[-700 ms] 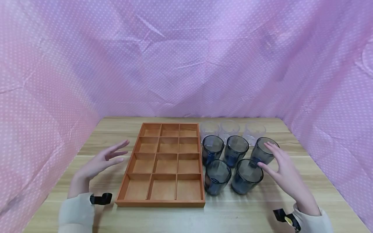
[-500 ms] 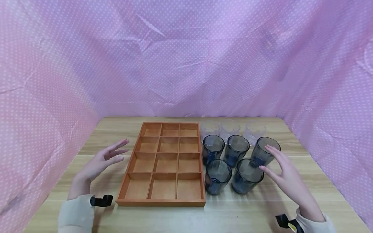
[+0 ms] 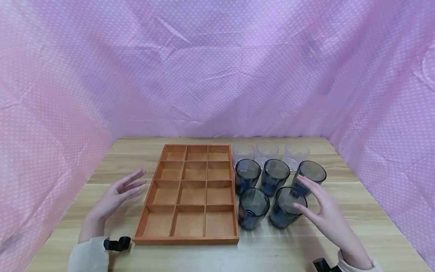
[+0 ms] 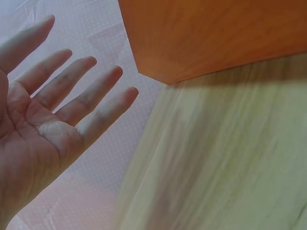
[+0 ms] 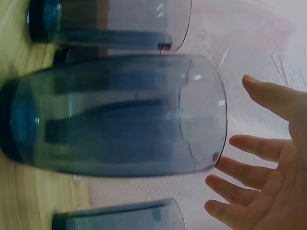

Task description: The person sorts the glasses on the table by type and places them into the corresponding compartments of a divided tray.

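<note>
Right grip (image 3: 327, 217) shifted leftward, near plain smoky tumbler (image 3: 282, 217)

– What's around?
– Cloth (image 3: 217, 94), pink to lilac with white dots, creased, at the back and both sides.
– And below?
– A table (image 3: 268, 255) in pale wood grain, soft light washing its near part; dimmer patches shade the cloth

A pink-and-lilac cloth (image 3: 217, 87), printed with small white dots, is hung behind and along both sides of a pale wood-grained surface (image 3: 265, 255). The cloth is marked by creases, one pale and slanting, left of centre near the top. The surface is streaked from side to side with browner bands.
</note>
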{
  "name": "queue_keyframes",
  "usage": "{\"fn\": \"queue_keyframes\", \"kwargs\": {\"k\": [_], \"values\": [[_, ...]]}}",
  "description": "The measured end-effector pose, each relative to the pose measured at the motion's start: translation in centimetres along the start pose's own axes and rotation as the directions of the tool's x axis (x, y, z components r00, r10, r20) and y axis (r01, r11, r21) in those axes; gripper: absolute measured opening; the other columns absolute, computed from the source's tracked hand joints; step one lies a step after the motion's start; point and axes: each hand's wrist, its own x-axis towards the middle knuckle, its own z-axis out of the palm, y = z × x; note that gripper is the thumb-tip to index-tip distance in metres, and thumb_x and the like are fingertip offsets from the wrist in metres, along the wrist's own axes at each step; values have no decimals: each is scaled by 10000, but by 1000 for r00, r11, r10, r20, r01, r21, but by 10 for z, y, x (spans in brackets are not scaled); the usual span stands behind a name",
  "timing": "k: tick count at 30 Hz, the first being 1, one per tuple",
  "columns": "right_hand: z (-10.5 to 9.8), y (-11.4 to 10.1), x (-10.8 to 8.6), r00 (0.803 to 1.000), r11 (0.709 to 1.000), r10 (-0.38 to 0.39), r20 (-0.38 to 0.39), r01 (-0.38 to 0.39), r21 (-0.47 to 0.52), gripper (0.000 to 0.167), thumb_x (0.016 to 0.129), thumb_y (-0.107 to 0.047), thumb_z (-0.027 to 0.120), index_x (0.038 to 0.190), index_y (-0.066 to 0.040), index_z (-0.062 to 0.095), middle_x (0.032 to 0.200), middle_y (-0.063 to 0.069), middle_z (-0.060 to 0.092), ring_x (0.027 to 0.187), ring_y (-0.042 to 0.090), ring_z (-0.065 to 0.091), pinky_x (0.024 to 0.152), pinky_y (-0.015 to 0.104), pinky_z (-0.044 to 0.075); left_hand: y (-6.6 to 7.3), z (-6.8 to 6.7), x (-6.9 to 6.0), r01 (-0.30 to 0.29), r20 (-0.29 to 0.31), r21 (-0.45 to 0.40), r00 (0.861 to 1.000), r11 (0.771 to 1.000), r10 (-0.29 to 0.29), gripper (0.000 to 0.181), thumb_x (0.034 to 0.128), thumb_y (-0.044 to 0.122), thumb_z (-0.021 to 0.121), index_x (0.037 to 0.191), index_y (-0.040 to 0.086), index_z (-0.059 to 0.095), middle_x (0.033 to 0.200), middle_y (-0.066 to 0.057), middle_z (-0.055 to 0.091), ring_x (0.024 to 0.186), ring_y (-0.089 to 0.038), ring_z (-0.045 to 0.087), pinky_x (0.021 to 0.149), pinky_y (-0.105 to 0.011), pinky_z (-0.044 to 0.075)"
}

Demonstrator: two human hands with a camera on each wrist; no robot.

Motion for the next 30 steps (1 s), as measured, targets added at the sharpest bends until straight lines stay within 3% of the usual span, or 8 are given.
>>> {"fn": "queue_keyframes", "kwargs": {"k": [6, 12, 21, 30], "values": [[6, -6, -1, 999, 999, 37, -16, -37, 25, 676, 792, -91, 778, 1407, -107, 500, 1378, 197, 543, 1258, -218, 290, 993, -36, 204, -5, -3, -3, -69, 37, -105, 997, 992, 73, 573, 995, -69, 406, 1520, -40, 180, 1486, 203, 411, 1281, 10, 495, 956, -204, 490], [15, -10, -3, 997, 997, 70, 11, -70, 32, 661, 814, -126, 768, 1416, -138, 494, 1387, 155, 539, 1237, -230, 281, 969, -46, 194, -11, -4, -6, -22, 77, -192, 996, 981, 37, 572, 1002, -57, 395, 1528, -15, 174, 1485, 167, 439, 1257, -10, 525, 959, -238, 493], [20, -16, -5, 998, 998, 67, -14, -67, 4, 713, 796, -142, 783, 1438, -158, 472, 1396, 169, 527, 1252, -224, 266, 987, -37, 170, -18, -2, -9, 32, 98, -155, 995, 987, -16, 554, 1007, -27, 408, 1516, -41, 189, 1501, 116, 441, 1254, -22, 534, 966, -260, 495], [29, -27, -8, 997, 1000, 21, -74, -21, -11, 723, 748, -88, 811, 1404, -102, 507, 1331, 160, 581, 1247, -200, 307, 1003, -31, 197, -20, -3, -11, 16, 146, -139, 989, 990, 4, 548, 988, -65, 422, 1462, -160, 162, 1490, 154, 445, 1272, -29, 520, 965, -252, 495]]}}
